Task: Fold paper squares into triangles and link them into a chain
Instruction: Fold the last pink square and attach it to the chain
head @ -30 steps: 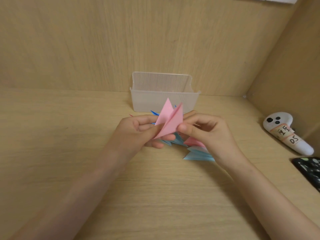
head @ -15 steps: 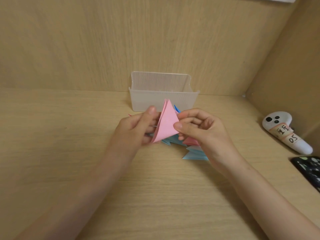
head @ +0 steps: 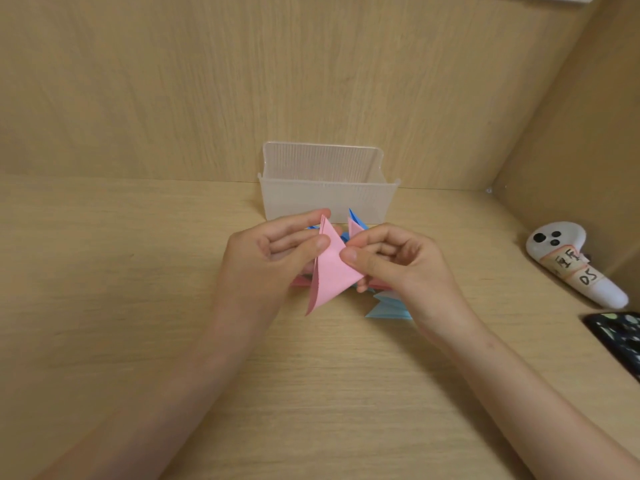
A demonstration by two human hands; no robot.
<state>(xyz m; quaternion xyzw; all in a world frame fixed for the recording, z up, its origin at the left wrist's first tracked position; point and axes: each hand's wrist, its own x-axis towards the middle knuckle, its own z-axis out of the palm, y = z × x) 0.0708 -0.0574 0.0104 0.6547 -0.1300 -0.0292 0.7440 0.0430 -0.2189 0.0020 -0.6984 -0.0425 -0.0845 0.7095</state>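
A pink folded paper triangle (head: 331, 271) is held up above the desk between both hands, its long point aimed down and left. My left hand (head: 266, 258) pinches its upper left edge with thumb and fingers. My right hand (head: 394, 261) pinches its right side with the thumb on the front face. Under and behind the hands lies a chain of folded blue and pink triangles (head: 388, 308), mostly hidden; a light blue tip pokes out below my right wrist.
A translucent plastic box (head: 329, 199) stands against the back wall just behind the hands. On the right lie a white controller with a handwritten label (head: 575, 265) and a dark phone (head: 620, 337) at the frame edge. The wooden desk (head: 138, 271) has walls behind and right.
The pink paper was spread with two points up; it is now pressed flat into one triangle pointing down-left, and both hands have shifted their pinch on it.
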